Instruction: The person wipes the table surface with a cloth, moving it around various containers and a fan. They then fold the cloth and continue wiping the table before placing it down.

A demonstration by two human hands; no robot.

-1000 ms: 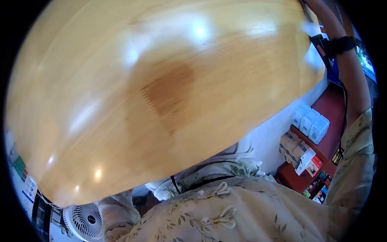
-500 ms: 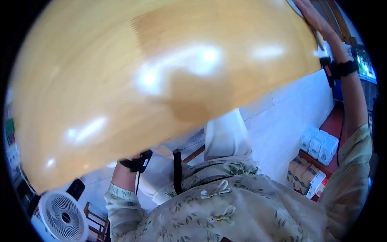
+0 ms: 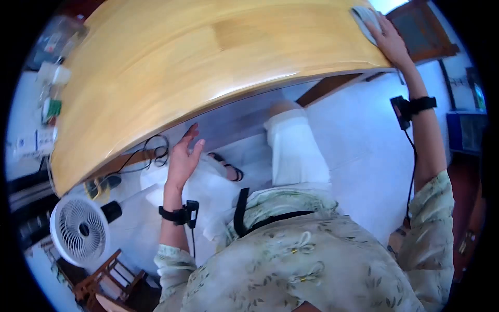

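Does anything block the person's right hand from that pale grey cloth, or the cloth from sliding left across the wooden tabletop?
Nothing visible does. The right hand rests directly on the pale grey cloth near the right end of the glossy, yellowish wooden tabletop, and no object shows on the visible surface to its left.

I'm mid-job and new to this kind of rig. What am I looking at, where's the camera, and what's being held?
There's no machine: you're seeing a person's own two bare hands. One camera, worn on the head, looks forward and down, so the leaf-patterned shirt below is the wearer's. The right hand has its fingers on a grey cloth, which lies on the wooden tabletop near its right end; how firmly it's gripped I can't tell. The left hand looks empty and open, beside the near edge. Each wrist wears a black strap.
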